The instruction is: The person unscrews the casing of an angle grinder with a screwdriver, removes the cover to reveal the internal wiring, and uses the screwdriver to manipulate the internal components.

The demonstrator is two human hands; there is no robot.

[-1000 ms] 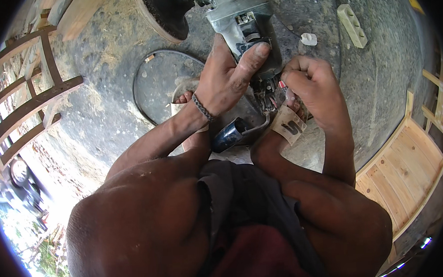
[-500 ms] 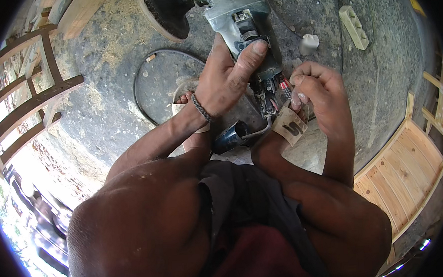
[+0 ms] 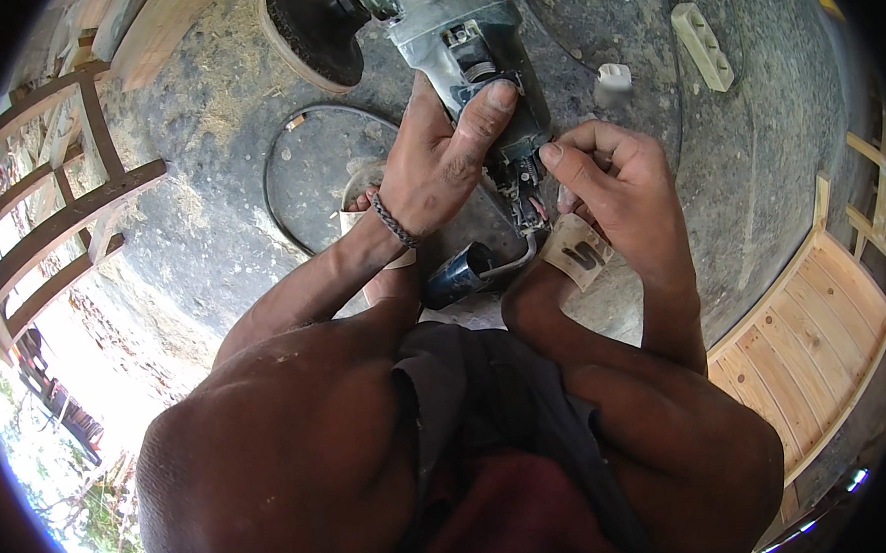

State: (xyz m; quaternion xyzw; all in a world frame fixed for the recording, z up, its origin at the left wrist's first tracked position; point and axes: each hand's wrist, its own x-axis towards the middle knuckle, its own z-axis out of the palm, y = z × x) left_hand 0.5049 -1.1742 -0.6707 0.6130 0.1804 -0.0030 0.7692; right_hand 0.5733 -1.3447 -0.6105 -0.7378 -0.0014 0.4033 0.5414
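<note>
My left hand (image 3: 433,172) is wrapped around the grey-and-dark body of a power sander or angle grinder (image 3: 465,35), thumb lying on top. A round black backing pad (image 3: 315,33) sticks out at its upper left. The rear of the tool is uncovered, baring its inner parts and wires (image 3: 524,192). Bent fingers of my right hand (image 3: 618,182) press together at the right side of that opening; what they pinch is hidden. Below, a loose dark blue rear cover (image 3: 455,278) lies between my feet, with the grey cord (image 3: 511,266) running through it.
A black cable (image 3: 269,175) loops on the dusty concrete floor. Ahead to the right are a white plug (image 3: 613,79) and a pale power strip (image 3: 702,48). Brown wooden frames (image 3: 69,221) stand at left, a slatted wooden panel (image 3: 807,343) at right.
The tool and my left hand have shifted slightly left. My right hand has moved left, closer to the opened end, and its fingers now cover the red and striped piece seen before.
</note>
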